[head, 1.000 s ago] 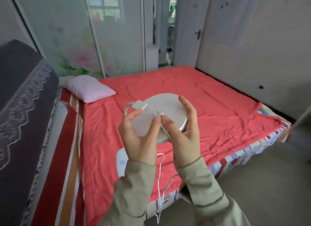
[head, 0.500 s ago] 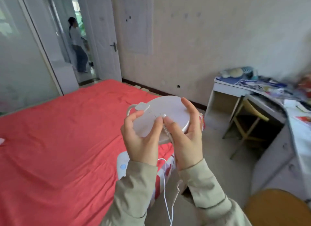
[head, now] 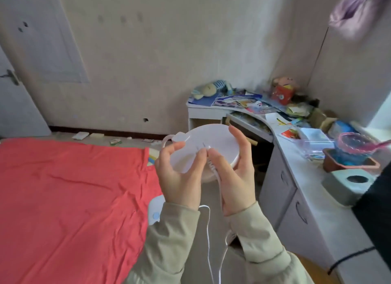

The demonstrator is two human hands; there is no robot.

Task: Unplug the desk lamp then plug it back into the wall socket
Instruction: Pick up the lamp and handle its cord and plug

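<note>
I hold a white round desk lamp base [head: 213, 142] up in front of me, its flat underside facing me. My left hand [head: 179, 173] grips its left rim, thumb near the middle. My right hand [head: 234, 171] holds the right rim, and its thumb presses the white cord [head: 213, 171] where the cord meets the base. The cord hangs down between my sleeves [head: 209, 241]. A white part of the lamp with a blue dot [head: 155, 209] shows below my left wrist. No wall socket is in view.
A bed with a red sheet [head: 74, 188] fills the left. A cluttered white corner desk [head: 285, 140] with drawers stands at the right, holding papers, toys and a brown tray [head: 349, 163]. Litter lies along the baseboard [head: 105, 136]. A door [head: 12, 89] is at far left.
My view has swung to the right, from the bed and doorway to the corner desk. Both hands keep the same hold on the lamp base and cord.
</note>
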